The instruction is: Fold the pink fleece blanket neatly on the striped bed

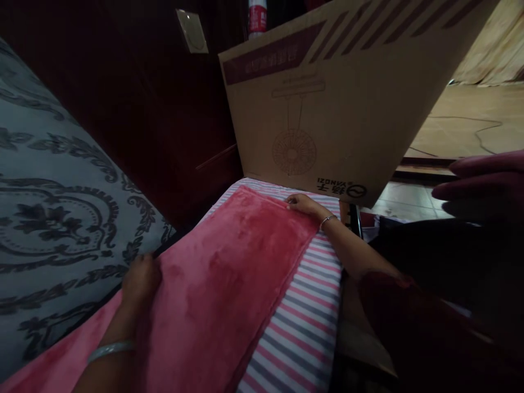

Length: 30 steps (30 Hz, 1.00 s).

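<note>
Cloth (229,267), reddish-pink, far edge pinched in right hand (304,204), left edge against left hand (141,278), its grip unclear

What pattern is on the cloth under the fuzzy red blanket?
The cloth has pink, grey and white stripes, best seen in the head view.

The left hand (141,278) was blurred and partly hidden; the frame's edges cut off the cloth (233,262), box (347,109) and bottle (257,19).

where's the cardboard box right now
In the head view, the cardboard box stands at the top, right of centre, just beyond the striped cloth and the right hand.
</note>
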Each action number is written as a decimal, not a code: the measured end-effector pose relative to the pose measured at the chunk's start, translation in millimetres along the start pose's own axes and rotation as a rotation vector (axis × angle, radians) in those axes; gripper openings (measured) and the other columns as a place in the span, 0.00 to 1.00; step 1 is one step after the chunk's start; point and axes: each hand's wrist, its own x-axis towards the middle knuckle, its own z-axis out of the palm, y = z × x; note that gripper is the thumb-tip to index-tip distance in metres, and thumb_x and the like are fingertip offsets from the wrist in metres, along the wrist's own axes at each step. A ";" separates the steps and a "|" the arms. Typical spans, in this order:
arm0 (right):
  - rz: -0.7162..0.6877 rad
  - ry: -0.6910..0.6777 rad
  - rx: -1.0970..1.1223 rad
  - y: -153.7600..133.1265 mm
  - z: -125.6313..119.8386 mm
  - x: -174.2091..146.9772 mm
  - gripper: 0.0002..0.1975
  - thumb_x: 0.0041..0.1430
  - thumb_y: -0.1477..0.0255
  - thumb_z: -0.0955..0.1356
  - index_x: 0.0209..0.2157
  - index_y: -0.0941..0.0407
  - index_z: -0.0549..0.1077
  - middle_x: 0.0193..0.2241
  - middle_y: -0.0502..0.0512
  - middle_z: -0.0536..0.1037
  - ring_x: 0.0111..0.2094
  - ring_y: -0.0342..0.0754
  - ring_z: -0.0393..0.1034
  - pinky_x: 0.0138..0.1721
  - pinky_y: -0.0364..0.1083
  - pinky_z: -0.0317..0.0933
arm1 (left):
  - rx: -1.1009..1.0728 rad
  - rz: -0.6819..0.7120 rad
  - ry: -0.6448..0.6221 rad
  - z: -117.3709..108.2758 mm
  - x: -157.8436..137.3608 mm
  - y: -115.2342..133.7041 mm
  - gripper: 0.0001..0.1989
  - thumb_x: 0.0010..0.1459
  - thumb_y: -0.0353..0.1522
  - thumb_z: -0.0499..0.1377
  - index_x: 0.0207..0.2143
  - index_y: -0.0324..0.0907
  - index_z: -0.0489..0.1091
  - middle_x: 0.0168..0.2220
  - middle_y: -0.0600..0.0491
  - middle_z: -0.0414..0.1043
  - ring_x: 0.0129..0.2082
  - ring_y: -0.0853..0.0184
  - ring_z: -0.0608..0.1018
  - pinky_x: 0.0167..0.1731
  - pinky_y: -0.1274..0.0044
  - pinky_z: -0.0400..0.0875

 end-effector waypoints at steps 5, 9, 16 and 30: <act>0.054 0.040 -0.096 0.1 -5.0 -17.8 0.06 0.53 0.72 0.69 0.32 0.59 0.78 0.29 0.50 0.78 0.30 0.45 0.68 0.31 0.40 0.58 | -0.138 0.452 0.015 0.1 -70.5 46.1 0.20 0.63 0.31 0.49 0.53 0.39 0.73 0.57 0.42 0.73 0.57 0.57 0.75 0.58 0.66 0.69; 0.112 0.068 -0.179 -6.3 -6.6 -19.9 0.08 0.57 0.73 0.68 0.36 0.59 0.79 0.33 0.53 0.81 0.33 0.45 0.70 0.31 0.40 0.57 | -0.252 0.675 0.081 12.4 -147.1 82.2 0.23 0.65 0.33 0.51 0.60 0.45 0.70 0.62 0.45 0.70 0.60 0.57 0.73 0.59 0.64 0.69; 0.235 0.005 -0.317 -11.6 -8.3 -37.2 0.16 0.59 0.62 0.71 0.43 0.60 0.80 0.45 0.65 0.81 0.43 0.53 0.75 0.38 0.43 0.62 | -0.034 0.738 0.203 25.5 -234.1 60.2 0.29 0.63 0.34 0.54 0.66 0.45 0.63 0.65 0.45 0.66 0.62 0.55 0.71 0.59 0.63 0.67; 0.294 0.052 0.024 -16.4 -7.2 -71.2 0.16 0.56 0.66 0.74 0.41 0.63 0.78 0.29 0.58 0.79 0.25 0.47 0.71 0.27 0.44 0.65 | 0.138 0.349 -0.042 8.0 -318.4 -31.6 0.31 0.58 0.21 0.47 0.60 0.45 0.72 0.60 0.45 0.72 0.59 0.55 0.74 0.57 0.64 0.70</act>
